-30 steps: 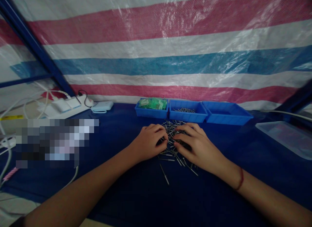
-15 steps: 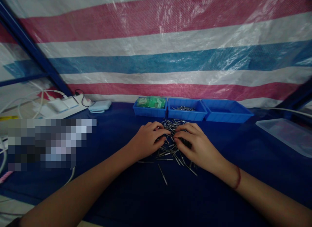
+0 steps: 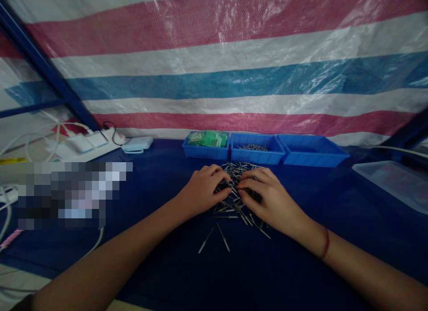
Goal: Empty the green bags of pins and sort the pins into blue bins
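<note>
A loose pile of silvery blind rivets (image 3: 236,169) lies on the dark blue table between my hands. My left hand (image 3: 204,190) arches over the left side of the pile, thumb and forefinger apart, with nothing visible held between them. From the right, my right hand (image 3: 264,190) reaches over the pile with curled, slightly spread fingers. Its thumb and forefinger tips are close together among the rivets, and I make out no rivet gripped there. Nearer to me, a rivet (image 3: 224,237) and a second rivet (image 3: 205,240) lie apart from the heap.
Behind the pile stand a blue bin with green packets (image 3: 214,138), a blue bin with rivets (image 3: 257,157) and another blue bin (image 3: 314,158). A clear plastic lid (image 3: 394,184) lies right. Left are a power strip (image 3: 90,146), cables and a light blue case (image 3: 137,144).
A rivet that lay by my left wrist is gone from there, and one now lies nearer to me, beside the single rivet. My left finger and thumb have parted. My right hand barely moved.
</note>
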`<state>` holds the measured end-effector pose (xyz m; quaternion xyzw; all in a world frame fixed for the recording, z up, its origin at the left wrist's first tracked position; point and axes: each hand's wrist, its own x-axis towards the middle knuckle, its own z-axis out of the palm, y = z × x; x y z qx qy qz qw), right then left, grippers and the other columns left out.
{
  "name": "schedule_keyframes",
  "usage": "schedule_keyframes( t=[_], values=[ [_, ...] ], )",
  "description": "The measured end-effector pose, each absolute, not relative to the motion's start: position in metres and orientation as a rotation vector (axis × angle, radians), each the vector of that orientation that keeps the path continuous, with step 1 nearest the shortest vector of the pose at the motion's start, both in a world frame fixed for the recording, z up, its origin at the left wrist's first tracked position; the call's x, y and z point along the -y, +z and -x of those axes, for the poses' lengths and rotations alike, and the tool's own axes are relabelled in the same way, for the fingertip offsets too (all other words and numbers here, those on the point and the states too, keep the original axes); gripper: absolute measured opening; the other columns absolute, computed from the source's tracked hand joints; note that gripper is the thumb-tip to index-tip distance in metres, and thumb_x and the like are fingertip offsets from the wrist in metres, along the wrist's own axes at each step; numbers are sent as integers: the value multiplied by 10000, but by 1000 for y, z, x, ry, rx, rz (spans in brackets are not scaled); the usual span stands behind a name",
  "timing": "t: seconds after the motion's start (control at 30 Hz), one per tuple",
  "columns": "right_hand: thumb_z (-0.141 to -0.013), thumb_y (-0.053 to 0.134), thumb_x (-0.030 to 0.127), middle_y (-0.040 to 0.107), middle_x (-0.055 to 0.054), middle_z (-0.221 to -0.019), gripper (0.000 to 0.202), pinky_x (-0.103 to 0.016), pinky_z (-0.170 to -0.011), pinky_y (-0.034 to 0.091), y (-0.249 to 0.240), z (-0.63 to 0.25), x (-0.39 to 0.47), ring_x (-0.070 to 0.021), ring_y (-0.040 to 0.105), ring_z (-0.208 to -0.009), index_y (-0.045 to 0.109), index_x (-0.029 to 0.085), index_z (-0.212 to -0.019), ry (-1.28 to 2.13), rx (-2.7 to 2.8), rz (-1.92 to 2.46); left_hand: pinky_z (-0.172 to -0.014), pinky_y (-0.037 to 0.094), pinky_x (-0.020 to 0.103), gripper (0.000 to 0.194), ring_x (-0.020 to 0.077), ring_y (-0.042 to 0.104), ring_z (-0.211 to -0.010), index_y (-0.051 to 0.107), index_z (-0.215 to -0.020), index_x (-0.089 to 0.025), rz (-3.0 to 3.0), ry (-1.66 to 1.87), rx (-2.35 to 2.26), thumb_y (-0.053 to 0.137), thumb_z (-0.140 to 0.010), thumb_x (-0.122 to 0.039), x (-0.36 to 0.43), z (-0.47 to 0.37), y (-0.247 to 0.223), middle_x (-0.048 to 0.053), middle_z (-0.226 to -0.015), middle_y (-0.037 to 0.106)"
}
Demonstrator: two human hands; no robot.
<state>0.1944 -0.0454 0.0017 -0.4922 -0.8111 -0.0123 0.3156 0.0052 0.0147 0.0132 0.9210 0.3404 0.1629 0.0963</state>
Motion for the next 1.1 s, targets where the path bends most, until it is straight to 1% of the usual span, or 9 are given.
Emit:
schedule_keyframes(
  t=[0.07,0.17,0.27,0.4,0.57,0.77,0.93,1.1],
  values=[
    [-835,522,213,634,-73,-1003,142,-407,-787,443,2,-194,45,-239,526,-980,659,209,-871,-20,2141,1302,-827,411,388,195,223,511,-966,572,-973,-215,-2704,514,-996,555,-843,-360,-15,-5,13,36,-1044,554],
    [-843,516,217,631,-72,-1003,143,-405,-803,437,2,-194,45,-235,523,-981,654,204,-877,-11,2146,1302,-824,406,364,129,203,516,-941,586,-887,-211,-2687,535,-960,550,-856,-331,-16,-5,12,21,-1010,567],
    [-842,518,212,630,-72,-1002,142,-402,-802,437,2,-194,45,-232,524,-979,655,203,-880,-13,2148,1297,-804,406,345,118,194,525,-913,596,-853,-207,-2692,529,-947,542,-863,-312,-16,-5,12,12,-966,593],
    [-841,520,220,635,-71,-995,147,-404,-785,443,1,-194,45,-234,532,-973,659,211,-887,-22,2151,1296,-788,407,346,130,196,534,-903,620,-904,-227,-2711,507,-957,532,-865,-314,-17,-4,11,5,-959,623],
    [-840,520,223,637,-72,-999,158,-404,-784,449,1,-195,45,-234,537,-977,664,212,-905,-27,2159,1304,-773,414,347,160,196,550,-880,640,-944,-236,-2728,467,-971,510,-852,-248,-18,-2,10,10,-952,641],
    [-837,520,220,640,-68,-997,157,-402,-785,454,2,-195,45,-233,536,-977,665,212,-899,-33,2152,1305,-757,422,342,209,193,560,-851,636,-989,-229,-2742,483,-995,496,-835,-208,-17,-1,10,17,-926,640],
    [-836,524,216,636,-67,-1006,159,-402,-797,449,2,-194,46,-232,532,-987,662,211,-915,-21,2152,1323,-765,435,343,206,196,571,-885,623,-1024,-233,-2746,518,-977,527,-844,-261,-17,-1,11,22,-981,636],
    [-835,523,219,640,-69,-992,162,-399,-769,454,2,-194,45,-235,540,-974,668,216,-907,-36,2158,1302,-796,440,350,213,186,592,-887,641,-1004,-214,-2741,471,-989,462,-898,-259,-19,1,12,31,-975,666]
  ],
)
